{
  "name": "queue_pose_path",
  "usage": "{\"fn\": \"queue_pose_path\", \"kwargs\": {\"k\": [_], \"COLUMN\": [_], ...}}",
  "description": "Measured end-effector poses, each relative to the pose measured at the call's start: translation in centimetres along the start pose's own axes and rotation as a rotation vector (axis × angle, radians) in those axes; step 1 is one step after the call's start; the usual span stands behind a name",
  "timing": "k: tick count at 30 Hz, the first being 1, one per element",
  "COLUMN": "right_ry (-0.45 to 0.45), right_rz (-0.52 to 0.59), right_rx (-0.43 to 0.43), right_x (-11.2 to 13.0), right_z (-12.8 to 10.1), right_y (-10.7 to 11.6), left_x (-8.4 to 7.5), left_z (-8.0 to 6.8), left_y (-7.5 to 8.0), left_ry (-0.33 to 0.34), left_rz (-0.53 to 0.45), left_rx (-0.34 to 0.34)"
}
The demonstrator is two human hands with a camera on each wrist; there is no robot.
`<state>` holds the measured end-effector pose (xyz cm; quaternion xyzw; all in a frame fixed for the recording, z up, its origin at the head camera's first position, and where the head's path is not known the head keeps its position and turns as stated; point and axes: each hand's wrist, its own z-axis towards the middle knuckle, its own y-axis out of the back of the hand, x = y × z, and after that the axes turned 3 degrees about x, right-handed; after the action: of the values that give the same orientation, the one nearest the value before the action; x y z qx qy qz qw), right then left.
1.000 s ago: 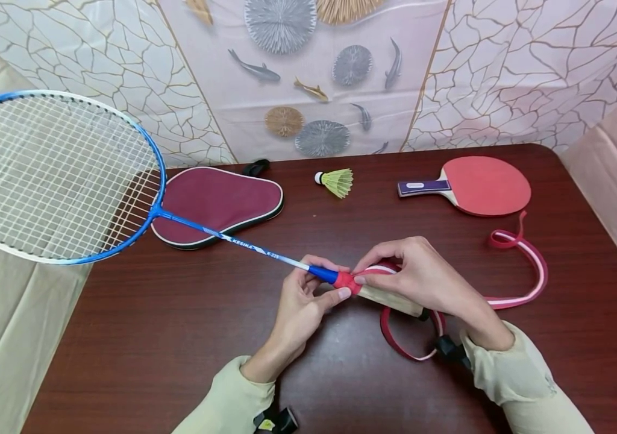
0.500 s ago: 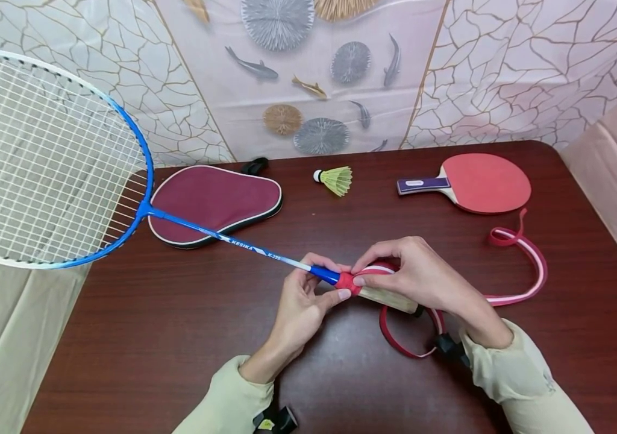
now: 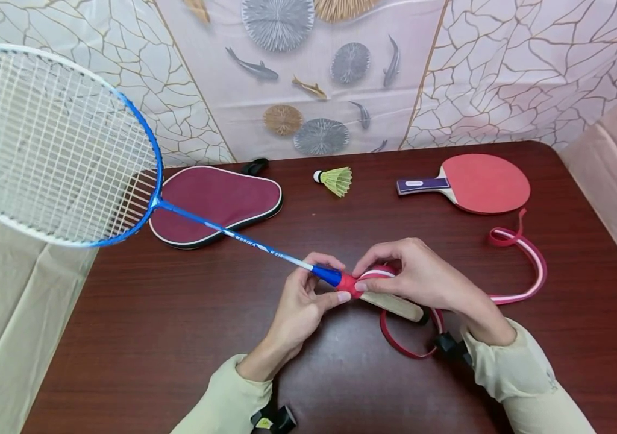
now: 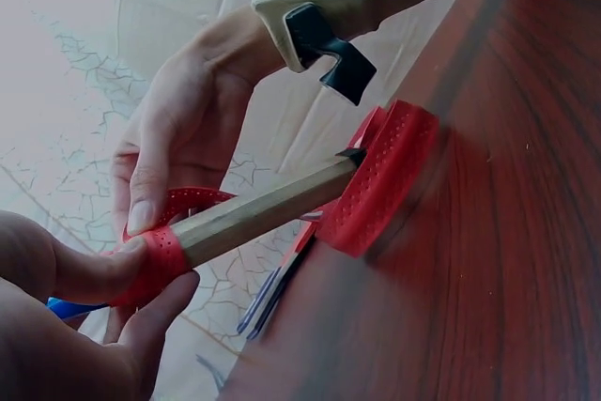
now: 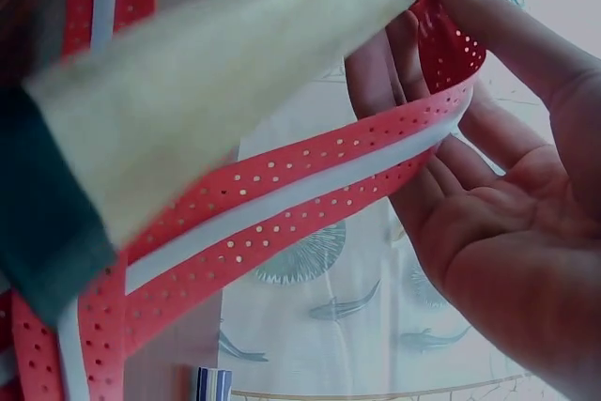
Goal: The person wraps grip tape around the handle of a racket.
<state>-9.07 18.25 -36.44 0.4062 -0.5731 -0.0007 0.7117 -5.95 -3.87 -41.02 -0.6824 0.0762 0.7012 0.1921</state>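
Observation:
A blue and white badminton racket [image 3: 232, 235] slants across the head view, its strung head raised at the left. My left hand [image 3: 297, 310] holds it near the blue cone, thumb and fingers around the top of the handle. Red perforated grip tape [image 3: 348, 285] wraps that top part. Below the wrap, the pale wooden handle [image 4: 268, 208] is bare down to its dark butt end. My right hand [image 3: 422, 274] pinches the tape right beside the wrap. From there the tape's free length [image 5: 300, 176], with a white strip along its middle, loops down behind the handle.
The loose tape curls on the brown table [image 3: 178, 355] at the right. Along the back lie a maroon paddle case [image 3: 216, 196], partly under the racket shaft in view, a yellow shuttlecock [image 3: 335, 181] and a red table tennis paddle [image 3: 486, 184]. A patterned cloth [image 3: 319, 78] hangs behind.
The racket head has risen and turned about its shaft, so its face now shows narrower. Both hands stay nearly in place, still holding the racket and the tape.

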Motion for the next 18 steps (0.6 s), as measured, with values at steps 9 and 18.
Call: {"fn": "queue_pose_path", "kwargs": {"k": [9,18], "right_ry": [-0.039,0.028], "right_rz": [-0.002,-0.037], "right_rx": [-0.021,-0.089], "right_x": [0.1,0.5], "right_z": [-0.1,0.0], "right_y": [0.0,-0.1], "left_x": [-1.5,-3.0], "left_z": [-0.2,-0.4], "left_y": [-0.5,-1.0], "left_ry": [-0.03,0.022], "left_rz": [-0.005,0.057], "left_rx": [-0.041,-0.018]}}
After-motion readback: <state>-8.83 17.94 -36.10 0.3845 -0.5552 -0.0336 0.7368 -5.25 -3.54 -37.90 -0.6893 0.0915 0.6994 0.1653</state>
